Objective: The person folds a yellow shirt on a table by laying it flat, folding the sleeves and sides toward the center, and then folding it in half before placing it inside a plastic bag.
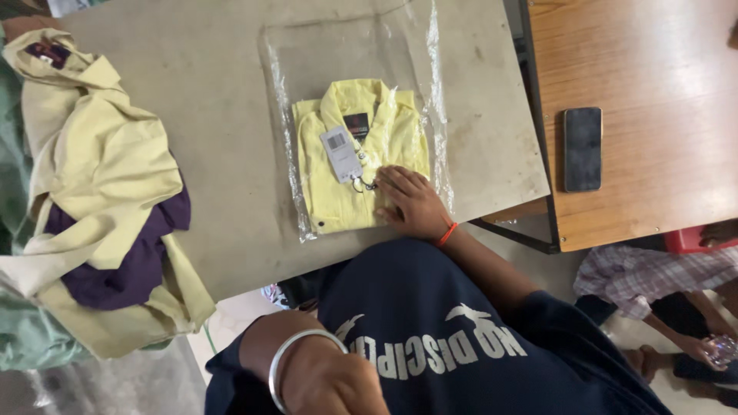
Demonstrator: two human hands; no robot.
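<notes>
1. Garments in a loose pile (100,192), pale yellow, purple and green, lie on the grey board (192,92), well apart from both hands, on the left hand's side.
2. Left hand (338,384), with a silver bangle (296,350) on the wrist, sits low against the dark blue top. It holds nothing that shows; its fingers are hidden, so I cannot tell whether it is open or closed.
3. Clear plastic bag (346,54) lies flat on the board with a folded yellow shirt (400,138) inside, a hang tag (340,152) on its front. The bag's empty part stretches away beyond the collar.
4. Right hand (415,204), an orange thread (447,233) at the wrist, rests open and flat on the bag. Its fingers are spread over the shirt's near corner and grip nothing.
5. The step looks like pressing the bagged shirt flat. The shirt lies directly under the palm and runs out past the fingertips. Further smoothing would call for light, even pressure so the film does not wrinkle.
6. Beyond the right hand, well apart, a dark phone (583,148) lies on a wooden table (653,77).
</notes>
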